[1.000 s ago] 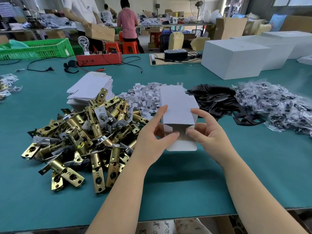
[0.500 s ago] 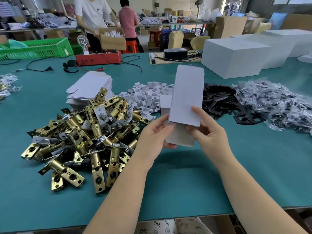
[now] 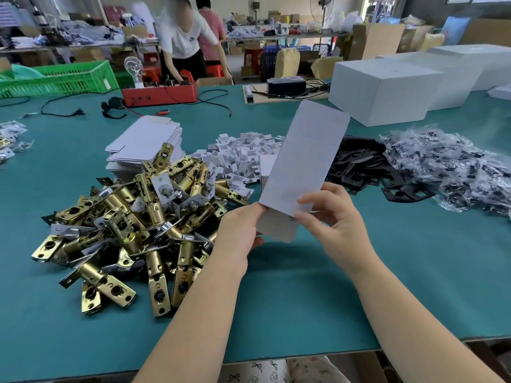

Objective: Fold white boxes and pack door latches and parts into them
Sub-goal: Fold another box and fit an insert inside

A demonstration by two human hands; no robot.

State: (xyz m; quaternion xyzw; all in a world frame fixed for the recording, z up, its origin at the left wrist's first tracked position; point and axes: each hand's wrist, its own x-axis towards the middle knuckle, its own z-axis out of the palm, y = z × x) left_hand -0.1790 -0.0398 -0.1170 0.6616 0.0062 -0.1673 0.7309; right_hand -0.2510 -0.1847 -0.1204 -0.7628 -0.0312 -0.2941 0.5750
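Both hands are on the white box (image 3: pixel 301 164) now, and it has swung up from lying low near the counter (image 3: pixel 304 299) to standing tall and tilted away from me. My left hand (image 3: pixel 239 233) pinches its lower left corner, my right hand (image 3: pixel 331 217) curls its grip round the lower right edge, thumb on the face. The bottom flap hangs loose below my fingers, so I judge the base is next to close. Brass door latches (image 3: pixel 132 228) wait piled just to my left, none packed yet.
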